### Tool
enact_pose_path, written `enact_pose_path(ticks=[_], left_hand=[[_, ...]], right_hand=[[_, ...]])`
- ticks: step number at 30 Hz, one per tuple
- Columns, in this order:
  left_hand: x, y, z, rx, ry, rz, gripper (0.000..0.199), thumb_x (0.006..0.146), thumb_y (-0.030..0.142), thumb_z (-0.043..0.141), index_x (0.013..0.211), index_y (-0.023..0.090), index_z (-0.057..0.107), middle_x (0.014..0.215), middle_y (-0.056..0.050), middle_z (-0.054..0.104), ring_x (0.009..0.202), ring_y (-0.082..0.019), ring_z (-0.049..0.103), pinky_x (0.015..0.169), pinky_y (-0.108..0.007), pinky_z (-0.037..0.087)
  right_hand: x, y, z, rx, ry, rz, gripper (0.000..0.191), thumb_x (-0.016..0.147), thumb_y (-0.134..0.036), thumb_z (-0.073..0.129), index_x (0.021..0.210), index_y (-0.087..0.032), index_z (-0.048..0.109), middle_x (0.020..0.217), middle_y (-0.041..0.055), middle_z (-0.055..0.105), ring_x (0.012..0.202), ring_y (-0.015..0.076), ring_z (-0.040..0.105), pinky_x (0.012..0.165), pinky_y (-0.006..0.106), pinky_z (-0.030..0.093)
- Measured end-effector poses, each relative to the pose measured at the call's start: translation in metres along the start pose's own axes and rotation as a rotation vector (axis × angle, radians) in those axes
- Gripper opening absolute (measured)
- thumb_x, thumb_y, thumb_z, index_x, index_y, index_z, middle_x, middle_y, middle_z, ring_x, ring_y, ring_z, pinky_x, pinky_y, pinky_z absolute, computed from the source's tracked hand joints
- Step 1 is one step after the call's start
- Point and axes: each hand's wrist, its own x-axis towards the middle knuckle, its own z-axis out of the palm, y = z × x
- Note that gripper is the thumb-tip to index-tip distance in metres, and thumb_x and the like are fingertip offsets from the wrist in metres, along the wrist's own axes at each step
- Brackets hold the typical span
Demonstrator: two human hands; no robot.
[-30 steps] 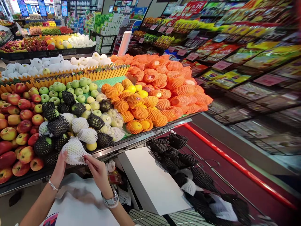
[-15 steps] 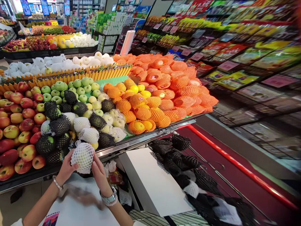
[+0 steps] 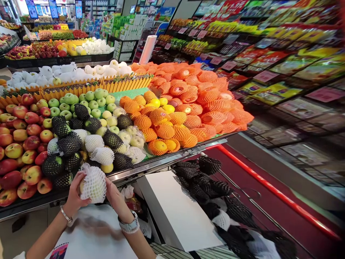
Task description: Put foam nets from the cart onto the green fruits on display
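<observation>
Between my two hands is a pale, round fruit in a white foam net (image 3: pixel 94 183), held above the front edge of the display. My left hand (image 3: pixel 75 194) grips its left side, thumb towards me. On the other side, the fingers of my right hand (image 3: pixel 116 199) press against the net. The netting hides most of the fruit, so its kind is unclear. Just beyond it lie fruits in black foam nets (image 3: pixel 70 143), others in white foam nets (image 3: pixel 102 155), and an unwrapped yellow-green apple (image 3: pixel 107 168).
Red apples (image 3: pixel 31 144) fill the left, green apples (image 3: pixel 70 98) the back. Oranges in orange nets (image 3: pixel 164 130) lie right of centre. Below the metal edge (image 3: pixel 167 158) are a white box (image 3: pixel 178 212) and a red-railed cart (image 3: pixel 269 180) holding empty black nets (image 3: pixel 205 180).
The netted fruit has turned and tilted in my hands. My left hand's grip has shifted lower around its side, while my right hand stays against it. The view has shifted slightly.
</observation>
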Motion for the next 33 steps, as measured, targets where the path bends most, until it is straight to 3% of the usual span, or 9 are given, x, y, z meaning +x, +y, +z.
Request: enact_pose_path(ticks=[3, 6, 9, 14, 18, 22, 27, 30, 33], left_hand=[[0.003, 0.005, -0.003, 0.095, -0.123, 0.135, 0.082, 0.048, 0.070, 0.079, 0.113, 0.022, 0.068, 0.120, -0.016, 0.063, 0.122, -0.042, 0.054, 0.108, -0.057, 0.036], [0.010, 0.012, -0.009, 0.208, -0.274, 0.313, 0.071, 0.055, 0.059, 0.082, 0.115, 0.024, 0.068, 0.117, -0.016, 0.065, 0.125, -0.042, 0.052, 0.110, -0.058, 0.033], [0.015, 0.011, -0.010, 0.251, -0.316, 0.373, 0.067, 0.055, 0.060, 0.082, 0.112, 0.026, 0.070, 0.119, -0.015, 0.066, 0.127, -0.042, 0.051, 0.110, -0.058, 0.031], [0.004, -0.007, 0.004, 0.022, -0.137, 0.177, 0.075, 0.063, 0.071, 0.071, 0.119, 0.022, 0.066, 0.124, -0.016, 0.064, 0.120, -0.037, 0.058, 0.101, -0.052, 0.045], [-0.007, -0.014, 0.015, -0.128, 0.035, -0.105, 0.069, 0.076, 0.074, 0.055, 0.122, 0.023, 0.062, 0.105, -0.011, 0.072, 0.100, -0.027, 0.067, 0.093, -0.042, 0.053], [-0.006, -0.005, 0.014, -0.136, -0.049, -0.088, 0.070, 0.070, 0.075, 0.061, 0.118, 0.023, 0.063, 0.104, -0.010, 0.072, 0.095, -0.026, 0.067, 0.088, -0.040, 0.056], [0.006, 0.012, 0.004, -0.064, -0.258, 0.074, 0.069, 0.067, 0.073, 0.067, 0.108, 0.018, 0.068, 0.110, -0.012, 0.069, 0.103, -0.029, 0.063, 0.096, -0.043, 0.050], [0.009, 0.015, -0.001, -0.001, -0.326, 0.043, 0.065, 0.065, 0.071, 0.069, 0.099, 0.017, 0.073, 0.111, -0.014, 0.069, 0.109, -0.031, 0.061, 0.101, -0.044, 0.046], [0.005, 0.007, 0.000, -0.097, -0.227, -0.110, 0.060, 0.063, 0.064, 0.075, 0.101, 0.018, 0.072, 0.114, -0.013, 0.070, 0.112, -0.031, 0.060, 0.103, -0.043, 0.045]], right_hand=[[-0.002, 0.001, 0.008, 0.145, -0.022, 0.046, 0.075, 0.085, -0.079, 0.029, 0.132, -0.029, 0.059, 0.135, 0.0067, 0.063, 0.129, 0.0213, 0.055, 0.112, 0.041, 0.042], [-0.005, -0.001, 0.013, 0.203, 0.030, 0.052, 0.077, 0.085, -0.080, 0.027, 0.131, -0.028, 0.061, 0.132, 0.0081, 0.064, 0.123, 0.0235, 0.060, 0.104, 0.041, 0.051], [-0.007, -0.004, 0.012, 0.260, 0.043, 0.004, 0.068, 0.087, -0.075, 0.033, 0.126, -0.030, 0.065, 0.123, 0.0086, 0.069, 0.114, 0.0258, 0.065, 0.094, 0.042, 0.057], [-0.004, -0.022, 0.006, -0.048, 0.032, -0.177, 0.042, 0.095, -0.055, 0.044, 0.109, -0.029, 0.073, 0.111, 0.0066, 0.072, 0.106, 0.0250, 0.065, 0.097, 0.042, 0.052], [-0.003, -0.042, 0.004, -0.366, -0.079, -0.326, 0.041, 0.099, -0.047, 0.037, 0.117, -0.027, 0.069, 0.120, 0.0093, 0.066, 0.115, 0.0269, 0.058, 0.103, 0.043, 0.045], [-0.003, -0.046, 0.003, -0.403, -0.182, -0.329, 0.052, 0.099, -0.054, 0.028, 0.132, -0.028, 0.059, 0.129, 0.0100, 0.061, 0.121, 0.0278, 0.055, 0.107, 0.043, 0.042], [-0.008, -0.026, 0.006, -0.312, -0.201, -0.243, 0.070, 0.095, -0.063, 0.028, 0.154, -0.025, 0.024, 0.149, 0.0108, 0.046, 0.141, 0.0279, 0.039, 0.120, 0.046, 0.028], [-0.009, -0.020, 0.007, -0.288, -0.194, -0.238, 0.068, 0.095, -0.063, 0.030, 0.153, -0.027, 0.030, 0.151, 0.0087, 0.045, 0.142, 0.0273, 0.038, 0.120, 0.047, 0.029], [-0.005, -0.023, 0.008, -0.331, -0.156, -0.241, 0.055, 0.097, -0.053, 0.040, 0.146, -0.028, 0.044, 0.146, 0.0080, 0.051, 0.138, 0.0271, 0.044, 0.117, 0.046, 0.036]])
